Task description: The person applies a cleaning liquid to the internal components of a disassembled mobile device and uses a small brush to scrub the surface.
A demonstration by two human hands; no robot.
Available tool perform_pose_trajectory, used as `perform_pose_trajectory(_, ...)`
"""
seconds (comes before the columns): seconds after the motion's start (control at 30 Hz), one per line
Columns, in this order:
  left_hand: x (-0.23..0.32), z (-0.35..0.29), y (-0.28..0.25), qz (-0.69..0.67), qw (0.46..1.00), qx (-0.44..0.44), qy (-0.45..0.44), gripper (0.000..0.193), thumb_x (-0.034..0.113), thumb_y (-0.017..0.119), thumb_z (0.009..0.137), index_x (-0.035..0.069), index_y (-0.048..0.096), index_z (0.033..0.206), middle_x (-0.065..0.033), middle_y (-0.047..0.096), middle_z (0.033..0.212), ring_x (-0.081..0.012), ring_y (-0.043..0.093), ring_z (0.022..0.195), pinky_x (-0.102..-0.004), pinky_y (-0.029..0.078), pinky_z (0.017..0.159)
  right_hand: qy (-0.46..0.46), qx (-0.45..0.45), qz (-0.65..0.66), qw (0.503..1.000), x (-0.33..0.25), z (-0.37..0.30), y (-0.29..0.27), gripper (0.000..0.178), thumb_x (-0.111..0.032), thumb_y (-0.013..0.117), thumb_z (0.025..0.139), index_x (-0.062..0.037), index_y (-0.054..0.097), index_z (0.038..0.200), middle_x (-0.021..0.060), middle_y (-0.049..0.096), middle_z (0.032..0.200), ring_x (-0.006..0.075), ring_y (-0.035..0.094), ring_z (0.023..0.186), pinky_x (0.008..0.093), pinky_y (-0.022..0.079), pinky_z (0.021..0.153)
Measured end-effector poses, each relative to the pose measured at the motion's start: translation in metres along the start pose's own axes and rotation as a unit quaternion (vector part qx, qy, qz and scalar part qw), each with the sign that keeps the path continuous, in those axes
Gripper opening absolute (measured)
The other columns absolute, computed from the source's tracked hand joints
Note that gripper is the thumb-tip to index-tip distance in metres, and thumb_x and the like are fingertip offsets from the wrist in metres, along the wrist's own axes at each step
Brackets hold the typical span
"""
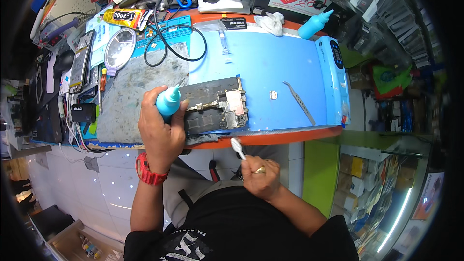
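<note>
My left hand (162, 133) grips a small blue squeeze bottle (168, 102) with a pointed nozzle, held over the left end of an opened phone (215, 108) lying on the blue work mat (270, 63). The phone's inner board and metal shields show. My right hand (261, 176), wearing a ring, holds a white toothbrush (238, 148) with its bristles up, just below the mat's orange front edge and off the phone. A red watch (147, 170) sits on my left wrist.
Metal tweezers (299, 102) and a small white part (273, 94) lie right of the phone. A second blue bottle (314, 24), a crumpled tissue (270, 21), a yellow glue tube (126, 17), a round mirror (119, 48), a black cable loop (174, 43) and a grey worn mat (137, 92) surround it.
</note>
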State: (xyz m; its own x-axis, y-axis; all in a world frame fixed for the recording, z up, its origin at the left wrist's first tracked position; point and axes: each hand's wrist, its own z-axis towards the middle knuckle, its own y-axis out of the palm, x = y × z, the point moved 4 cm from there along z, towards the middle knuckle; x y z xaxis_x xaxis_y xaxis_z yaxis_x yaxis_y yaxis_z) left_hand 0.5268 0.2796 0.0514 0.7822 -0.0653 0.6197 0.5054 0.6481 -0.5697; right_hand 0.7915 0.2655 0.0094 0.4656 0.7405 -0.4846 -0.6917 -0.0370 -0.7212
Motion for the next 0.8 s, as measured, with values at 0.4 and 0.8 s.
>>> perform_pose_trajectory(0.4, -0.008, 0.001, -0.004, -0.092, 0.993, -0.003, -0.076, 0.047, 0.015, 0.084, 0.096, 0.001, 0.058, 0.133, -0.0184, 0.069, 0.118, -0.0336, 0.070, 0.099, -0.0424, 0.055, 0.088, -0.121, -0.055, -0.069, 0.989, -0.011, 0.052, -0.001, 0.017, -0.015, 0.076, 0.096, -0.0016, 0.068, 0.102, 0.0025, 0.051, 0.070, 0.0168, 0.056, 0.053, 0.0345, 0.046, 0.049)
perform_pose_trajectory(0.8, -0.008, 0.000, -0.003, -0.102, 0.992, -0.004, -0.079, 0.047, 0.015, 0.083, 0.096, 0.001, 0.057, 0.133, -0.0182, 0.069, 0.118, -0.0335, 0.070, 0.098, -0.0428, 0.055, 0.087, -0.051, -0.139, -0.067, 0.987, -0.016, 0.053, -0.036, 0.012, -0.011, 0.075, 0.094, -0.0075, 0.064, 0.092, 0.0030, 0.052, 0.072, 0.0194, 0.058, 0.054, 0.0366, 0.046, 0.050)
